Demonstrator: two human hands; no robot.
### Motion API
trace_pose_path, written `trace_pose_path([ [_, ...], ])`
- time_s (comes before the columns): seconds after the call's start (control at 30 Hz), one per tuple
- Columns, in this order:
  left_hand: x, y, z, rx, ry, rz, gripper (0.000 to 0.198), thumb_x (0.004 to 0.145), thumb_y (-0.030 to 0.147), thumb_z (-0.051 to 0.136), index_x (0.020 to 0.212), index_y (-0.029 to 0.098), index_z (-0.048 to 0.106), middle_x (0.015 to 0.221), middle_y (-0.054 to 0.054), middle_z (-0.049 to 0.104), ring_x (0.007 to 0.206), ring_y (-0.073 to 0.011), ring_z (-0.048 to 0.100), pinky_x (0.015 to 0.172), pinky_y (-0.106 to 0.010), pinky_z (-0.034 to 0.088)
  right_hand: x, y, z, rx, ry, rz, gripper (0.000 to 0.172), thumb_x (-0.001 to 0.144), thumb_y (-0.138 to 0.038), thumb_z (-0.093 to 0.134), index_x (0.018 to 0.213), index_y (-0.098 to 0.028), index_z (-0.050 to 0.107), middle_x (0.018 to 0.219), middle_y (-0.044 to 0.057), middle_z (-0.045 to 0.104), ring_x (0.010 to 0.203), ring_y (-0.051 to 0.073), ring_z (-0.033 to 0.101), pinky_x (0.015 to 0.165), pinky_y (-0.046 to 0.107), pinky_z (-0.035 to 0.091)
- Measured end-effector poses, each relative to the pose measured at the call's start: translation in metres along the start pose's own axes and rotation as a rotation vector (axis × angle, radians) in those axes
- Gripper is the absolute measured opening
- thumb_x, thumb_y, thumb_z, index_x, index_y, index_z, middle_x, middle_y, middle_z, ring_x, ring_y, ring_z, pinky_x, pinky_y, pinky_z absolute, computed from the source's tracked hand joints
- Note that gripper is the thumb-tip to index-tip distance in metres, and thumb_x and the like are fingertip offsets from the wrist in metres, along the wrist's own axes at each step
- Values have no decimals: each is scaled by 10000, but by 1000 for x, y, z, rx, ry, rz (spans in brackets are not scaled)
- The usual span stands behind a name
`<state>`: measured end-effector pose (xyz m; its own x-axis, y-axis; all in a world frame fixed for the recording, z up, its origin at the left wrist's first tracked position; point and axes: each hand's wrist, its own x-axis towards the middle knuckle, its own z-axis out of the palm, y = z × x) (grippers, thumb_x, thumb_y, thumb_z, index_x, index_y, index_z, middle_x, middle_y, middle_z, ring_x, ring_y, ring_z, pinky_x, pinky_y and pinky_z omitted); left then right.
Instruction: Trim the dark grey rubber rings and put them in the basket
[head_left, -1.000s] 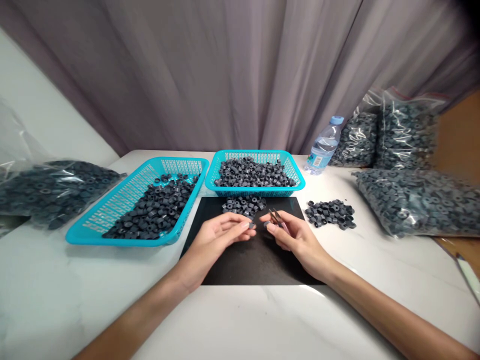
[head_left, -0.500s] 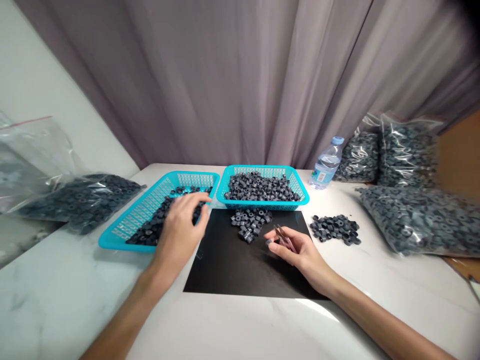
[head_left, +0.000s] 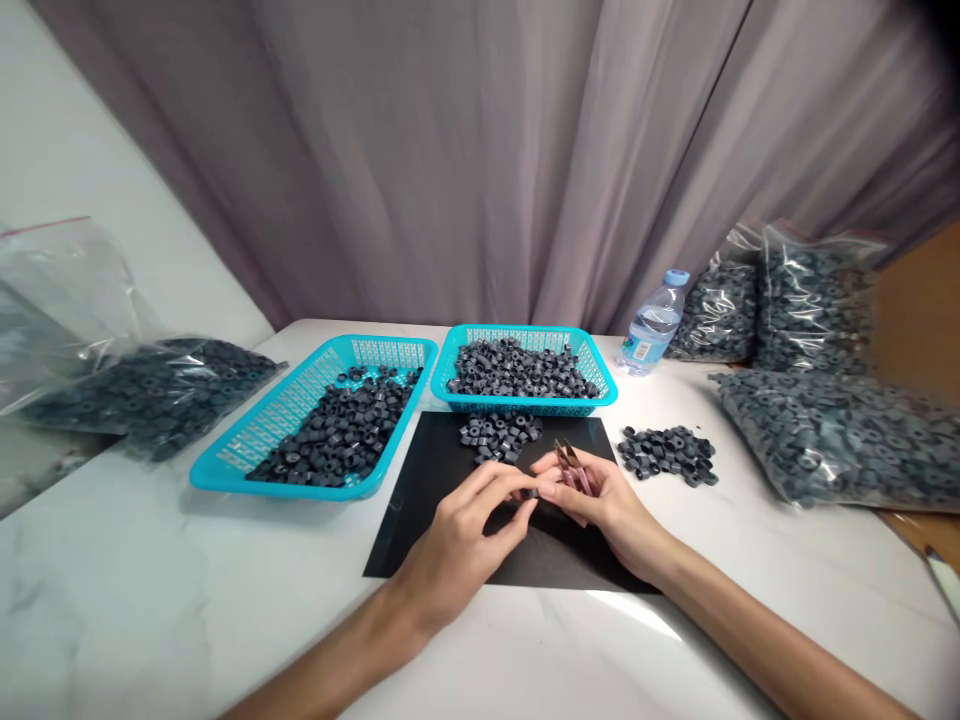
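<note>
Left hand pinches a grey ring together with right hand, which clamps tweezers tucked upward, seemingly freeing its fingertips; loose pile just beyond

- A small dark grey ring, short and cylindrical, is pinched between the fingertips of the left hand and the right hand, just above the black mat.
- Thin metal tweezers lie gripped in the right hand, tips pointing up and away from the person.
</note>
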<state>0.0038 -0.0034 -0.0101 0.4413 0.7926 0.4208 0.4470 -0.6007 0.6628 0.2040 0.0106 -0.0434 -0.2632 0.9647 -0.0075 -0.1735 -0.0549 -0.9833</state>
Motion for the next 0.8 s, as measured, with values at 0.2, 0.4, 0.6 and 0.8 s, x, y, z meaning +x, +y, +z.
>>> trace_pose_path([
  [0.2, 3, 1, -2, 40, 50, -18, 161, 955, 158, 619, 1083, 229, 686, 986, -18, 688, 868, -144, 665, 849, -247, 534, 4, 4, -5, -344, 177, -211, 296, 971, -469, 622, 945, -192, 724, 902, 52, 690, 816, 189, 613, 745, 316, 475],
  [0.4, 4, -2, 0, 22, 78, -53, 150, 935, 181, 656, 1063, 219, 725, 943, -22, 682, 804, -141, 658, 805, -254, 548, 13, 11, -15, -718, 98, -407, 344, 1063, -362, 435, 1219, -242, 717, 1286, 108, 607, 1199, 256, 607, 1072, 406, 462],
  [0.6, 4, -1, 0, -21, 114, -75, 168, 924, 230, 680, 1076, 240, 751, 945, -26, 685, 784, -148, 664, 793, -273, 568, 15, 20, -16, -930, 94, -456, 365, 1053, -297, 439, 1356, -272, 639, 1547, 100, 480, 1366, 310, 495, 1139, 554, 414],
  [0.8, 4, -2, 1, -2, 112, -81, 150, 919, 231, 679, 1058, 239, 735, 925, -22, 693, 796, -161, 666, 791, -282, 565, 13, 19, -14, -1012, 64, -434, 373, 1052, -258, 413, 1353, -236, 633, 1477, 108, 574, 1247, 311, 561, 1073, 560, 466],
])
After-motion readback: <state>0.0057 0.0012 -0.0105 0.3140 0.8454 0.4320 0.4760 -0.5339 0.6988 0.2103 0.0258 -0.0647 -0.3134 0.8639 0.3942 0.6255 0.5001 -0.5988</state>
